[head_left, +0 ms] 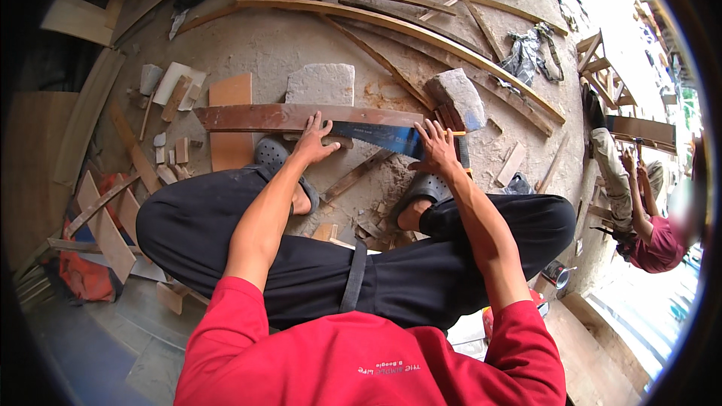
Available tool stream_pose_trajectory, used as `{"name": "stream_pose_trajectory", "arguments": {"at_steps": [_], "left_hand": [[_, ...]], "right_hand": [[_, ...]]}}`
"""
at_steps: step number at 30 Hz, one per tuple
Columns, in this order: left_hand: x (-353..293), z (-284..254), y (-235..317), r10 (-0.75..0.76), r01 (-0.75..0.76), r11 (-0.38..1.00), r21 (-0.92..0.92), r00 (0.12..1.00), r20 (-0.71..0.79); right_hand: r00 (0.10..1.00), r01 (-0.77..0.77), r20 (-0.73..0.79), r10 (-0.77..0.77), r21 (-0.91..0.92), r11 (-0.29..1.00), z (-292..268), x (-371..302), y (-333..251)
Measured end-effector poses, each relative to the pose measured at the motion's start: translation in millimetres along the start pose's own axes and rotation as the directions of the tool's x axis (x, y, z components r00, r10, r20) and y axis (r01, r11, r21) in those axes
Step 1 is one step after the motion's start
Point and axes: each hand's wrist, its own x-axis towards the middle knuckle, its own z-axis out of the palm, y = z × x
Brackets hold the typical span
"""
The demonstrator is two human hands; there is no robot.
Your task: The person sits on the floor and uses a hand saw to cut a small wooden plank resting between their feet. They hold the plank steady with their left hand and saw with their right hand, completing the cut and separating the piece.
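Note:
A long reddish-brown board (259,118) lies crosswise in front of my feet. Along its near edge rests a handsaw (376,137) with a dark blue toothed blade, its teeth toward me. Its black and yellow handle (463,153) shows just right of my right hand. My left hand (314,143) lies on the board by the blade's narrow tip, fingers apart. At the board's right end my right hand (438,149) is spread over the wide part of the blade, fingertips on the wood. Neither hand is wrapped around the handle.
Two pale stone blocks (320,84) (459,98) sit beyond the board. An orange-brown panel (232,146) lies under its left part. Long planks (406,26) cover the far floor, with offcuts (177,98) at left. Another person (650,233) works at far right.

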Motion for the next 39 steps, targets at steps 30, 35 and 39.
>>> {"name": "stream_pose_trajectory", "arguments": {"at_steps": [30,35,39], "left_hand": [[-5,12,-27,-0.319,0.012,0.876,-0.483,0.764,-0.561],[-2,29,-45,-0.577,0.094,0.741,-0.665,0.595,-0.559],[2,49,-60,-0.695,0.139,0.659,-0.739,0.488,-0.528]], "right_hand": [[0.958,-0.235,-0.170,0.230,-0.008,0.972,-26,-18,35],[0.877,-0.447,-0.166,0.450,0.061,0.893,-24,-44,77],[0.780,-0.611,-0.069,0.622,0.127,0.781,-4,-63,102]]}}
